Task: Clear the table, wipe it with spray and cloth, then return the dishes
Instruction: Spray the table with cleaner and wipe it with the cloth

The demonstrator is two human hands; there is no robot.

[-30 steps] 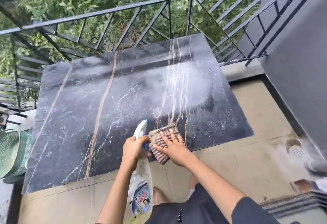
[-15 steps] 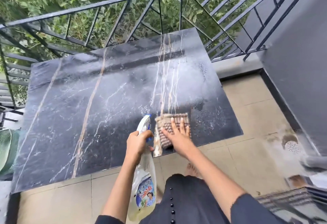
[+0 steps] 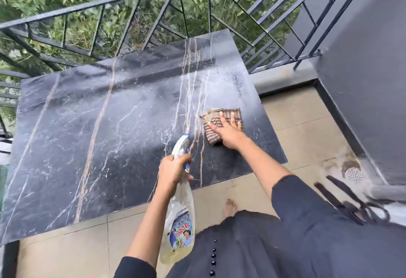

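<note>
One cloth (image 3: pixel 211 117), now farther up the table (image 3: pixel 87 135).
Right fingers (image 3: pixel 222 120) press flat on it, well beyond the left fingers (image 3: pixel 181 160) curled round the bottle (image 3: pixel 179 223).

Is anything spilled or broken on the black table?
Nothing looks broken. The table has wet spray droplets near its far right corner, likely cleaner that the cloth under the right hand has not wiped. On the floor, a dark stain rings the drain.

table (image 3: pixel 92 137): black marble, white/tan veins | cloth (image 3: pixel 216 116): brown-striped | spray bottle (image 3: pixel 179 218): clear, yellowish liquid
</note>
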